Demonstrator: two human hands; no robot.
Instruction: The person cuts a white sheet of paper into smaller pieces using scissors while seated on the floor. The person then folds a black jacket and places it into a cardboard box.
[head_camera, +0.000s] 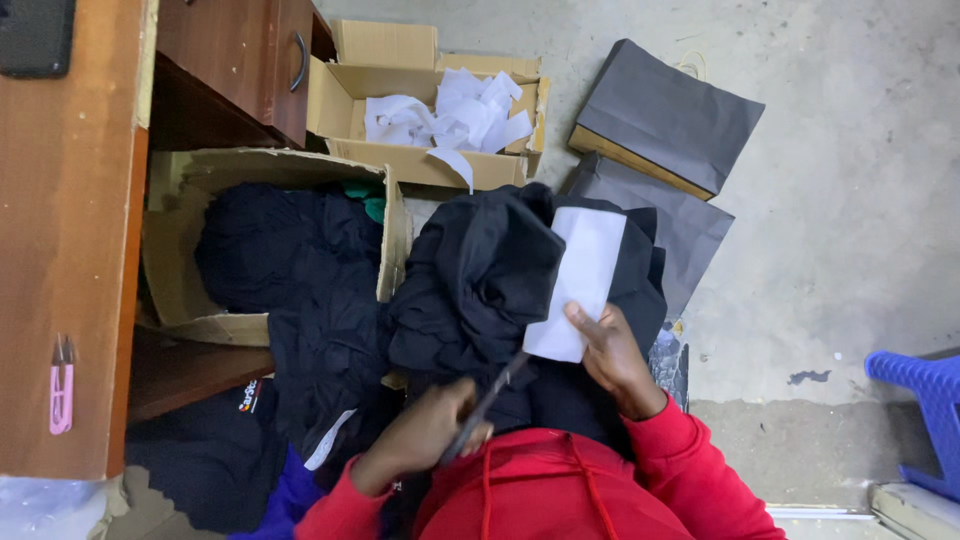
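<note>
Looking down from head height, a person in a red hooded top sits over a bundle of black fabric (480, 280) heaped on the lap. The right hand (612, 355) pinches the lower edge of a white rectangular paper sheet (582, 280), which lies on the fabric with its long axis running away from the body, tilted slightly right. The left hand (425, 435) is clenched around the handles of dark metal scissors (492, 395); their blades point up and right toward the paper's lower left corner (whether the tips touch it is unclear). Beyond the lap sit an open cardboard box of white paper scraps (440, 115), a second cardboard box holding dark clothing (280, 250), and grey paper bags (665, 110) on the concrete floor. A brown wooden desk (70, 230) borders the left.
</note>
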